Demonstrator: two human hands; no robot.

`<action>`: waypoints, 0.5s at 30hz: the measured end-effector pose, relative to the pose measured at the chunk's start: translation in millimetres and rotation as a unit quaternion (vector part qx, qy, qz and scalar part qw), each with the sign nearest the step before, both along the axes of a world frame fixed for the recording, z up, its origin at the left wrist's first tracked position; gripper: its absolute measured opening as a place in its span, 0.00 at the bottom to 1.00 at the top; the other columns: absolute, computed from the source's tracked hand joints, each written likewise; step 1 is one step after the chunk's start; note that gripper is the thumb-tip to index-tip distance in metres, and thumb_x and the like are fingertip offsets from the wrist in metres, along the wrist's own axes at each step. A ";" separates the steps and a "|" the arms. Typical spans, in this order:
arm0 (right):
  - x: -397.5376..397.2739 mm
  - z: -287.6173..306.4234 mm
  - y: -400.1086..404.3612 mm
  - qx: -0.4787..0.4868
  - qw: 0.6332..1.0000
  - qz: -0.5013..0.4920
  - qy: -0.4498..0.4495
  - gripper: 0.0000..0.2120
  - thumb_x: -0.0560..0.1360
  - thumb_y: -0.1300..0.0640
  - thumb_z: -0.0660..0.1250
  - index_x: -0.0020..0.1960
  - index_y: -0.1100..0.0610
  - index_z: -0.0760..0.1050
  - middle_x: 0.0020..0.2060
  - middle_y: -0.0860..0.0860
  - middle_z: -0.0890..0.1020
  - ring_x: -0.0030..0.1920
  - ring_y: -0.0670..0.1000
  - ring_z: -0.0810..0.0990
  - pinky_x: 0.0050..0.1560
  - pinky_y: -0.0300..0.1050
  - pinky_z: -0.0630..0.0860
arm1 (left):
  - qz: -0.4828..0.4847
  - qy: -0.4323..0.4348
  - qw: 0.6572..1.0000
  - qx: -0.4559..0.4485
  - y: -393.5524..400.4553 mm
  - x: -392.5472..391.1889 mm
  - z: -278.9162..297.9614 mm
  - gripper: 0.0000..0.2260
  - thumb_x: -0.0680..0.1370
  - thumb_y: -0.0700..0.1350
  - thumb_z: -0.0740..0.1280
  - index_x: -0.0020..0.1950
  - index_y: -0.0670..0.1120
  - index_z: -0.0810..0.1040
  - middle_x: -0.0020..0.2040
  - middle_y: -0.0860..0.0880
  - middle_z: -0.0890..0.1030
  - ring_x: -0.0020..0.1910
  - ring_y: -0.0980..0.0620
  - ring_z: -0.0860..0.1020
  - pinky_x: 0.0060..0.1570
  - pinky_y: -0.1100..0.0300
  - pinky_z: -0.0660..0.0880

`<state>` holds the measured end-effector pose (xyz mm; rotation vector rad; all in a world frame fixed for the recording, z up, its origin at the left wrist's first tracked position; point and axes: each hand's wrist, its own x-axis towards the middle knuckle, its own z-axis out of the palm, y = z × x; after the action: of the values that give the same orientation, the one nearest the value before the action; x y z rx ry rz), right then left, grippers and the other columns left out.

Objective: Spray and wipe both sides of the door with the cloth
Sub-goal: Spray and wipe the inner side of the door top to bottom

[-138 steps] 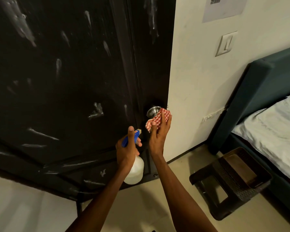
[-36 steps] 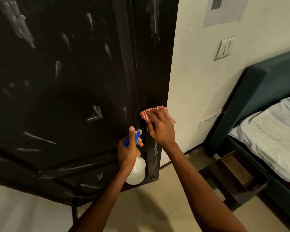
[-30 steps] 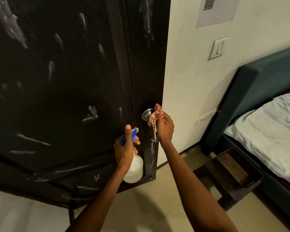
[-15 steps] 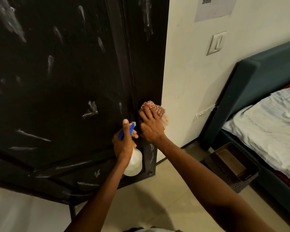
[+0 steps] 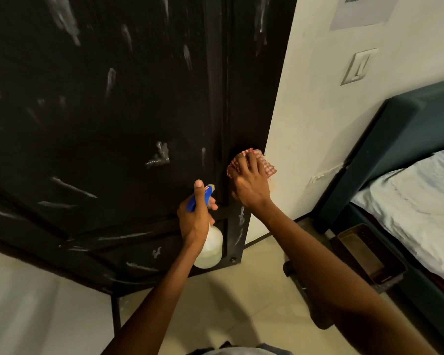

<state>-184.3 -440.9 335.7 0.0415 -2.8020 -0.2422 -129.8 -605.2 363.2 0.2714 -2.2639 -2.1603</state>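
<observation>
Pressing a red-checked cloth (image 5: 251,162) against the black door (image 5: 113,111) near its right edge, the right hand (image 5: 251,185) has fingers spread and bent over the fabric, knob area hidden under it. Left hand (image 5: 195,219) grips a white spray bottle (image 5: 210,247) by the neck, thumb up along the blue trigger head (image 5: 199,199), just left of the cloth. White streaks cover the door face. Door edge sits close to the white wall (image 5: 318,111) with a light switch (image 5: 358,66). Bed (image 5: 420,196) and a dark wicker basket (image 5: 369,254) crowd the right; tiled floor (image 5: 241,303) is open below.
</observation>
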 end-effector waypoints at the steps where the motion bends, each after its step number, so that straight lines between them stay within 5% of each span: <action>1: 1.1 1.7 -0.9 0.043 0.998 0.012 -0.038 0.26 0.72 0.47 0.75 0.68 0.53 0.78 0.76 0.59 0.64 0.77 0.67 0.57 0.76 0.66 0.51 | -0.005 0.002 1.000 -0.005 -0.5 0.3 -0.6 0.35 0.77 0.70 0.55 0.41 0.39 0.81 0.36 0.41 0.83 0.26 0.48 0.74 0.29 0.59 0.73; 4: 4.0 5.2 0.4 0.142 0.984 0.033 -0.101 0.21 0.77 0.51 0.69 0.70 0.52 0.76 0.80 0.57 0.55 0.80 0.64 0.47 0.77 0.65 0.43 | -0.010 0.003 1.000 -0.005 1.3 3.5 0.3 0.35 0.76 0.71 0.55 0.42 0.39 0.81 0.37 0.41 0.83 0.27 0.49 0.75 0.29 0.58 0.74; 8: 5.4 7.0 7.3 0.062 0.996 0.021 -0.054 0.27 0.74 0.47 0.72 0.71 0.51 0.75 0.78 0.57 0.60 0.79 0.65 0.54 0.76 0.67 0.51 | -0.014 0.008 1.000 0.001 0.4 2.0 5.0 0.35 0.75 0.71 0.55 0.43 0.39 0.81 0.37 0.41 0.83 0.27 0.50 0.75 0.29 0.59 0.73; 12: 3.7 -7.4 11.2 -0.154 0.981 -0.006 0.120 0.22 0.74 0.45 0.71 0.66 0.50 0.78 0.70 0.58 0.71 0.70 0.64 0.68 0.63 0.60 0.74 | -0.012 0.014 1.000 -0.011 -2.9 0.0 6.0 0.36 0.75 0.71 0.54 0.43 0.38 0.81 0.38 0.41 0.83 0.26 0.51 0.75 0.28 0.61 0.73; 15: 5.3 -8.9 5.8 -0.443 0.876 -0.094 0.168 0.17 0.80 0.44 0.64 0.67 0.48 0.76 0.67 0.53 0.72 0.63 0.56 0.75 0.56 0.46 0.76 | -0.004 0.016 1.000 -0.012 -8.6 -0.5 6.1 0.35 0.76 0.70 0.55 0.42 0.39 0.81 0.37 0.42 0.83 0.25 0.51 0.75 0.27 0.62 0.73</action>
<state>-179.0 -435.1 326.7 -0.4404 -2.3064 0.9077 -130.2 -613.8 369.3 0.2274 -2.2762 -2.1239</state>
